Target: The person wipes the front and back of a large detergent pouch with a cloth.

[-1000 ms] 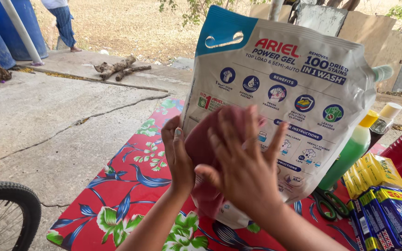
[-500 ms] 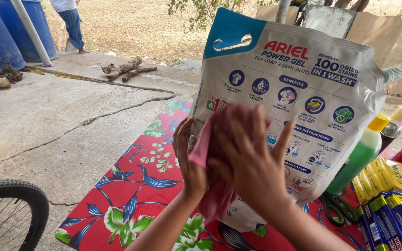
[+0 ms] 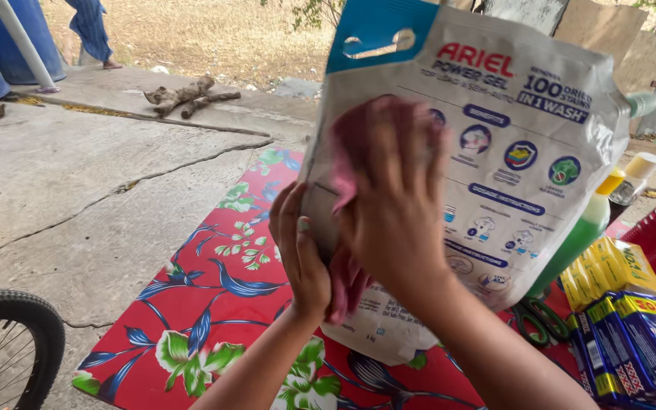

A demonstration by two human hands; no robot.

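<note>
A large white and blue detergent refill pouch [image 3: 540, 99] stands upright on a red floral mat [image 3: 206, 304]. My left hand [image 3: 298, 254] grips the pouch's left edge and steadies it. My right hand [image 3: 392, 205] presses a pink cloth [image 3: 347, 152] flat against the pouch's printed face, fingers spread and pointing up. The cloth hangs down below my palm, and the pouch's lower middle is hidden behind my hands.
Right of the pouch stand a green bottle with yellow cap [image 3: 582, 235], a smaller capped bottle [image 3: 635, 178], green-handled scissors [image 3: 540, 319], yellow packets [image 3: 613, 269] and blue boxes [image 3: 639, 345]. A bicycle tyre [image 3: 9, 334] sits bottom left. Logs [image 3: 180, 95], blue barrels and another person's legs [image 3: 89, 30] lie beyond.
My right hand has slid the pink cloth upward across the pouch's face, from the lower middle to the upper left. The left hand keeps its grip on the pouch's edge.
</note>
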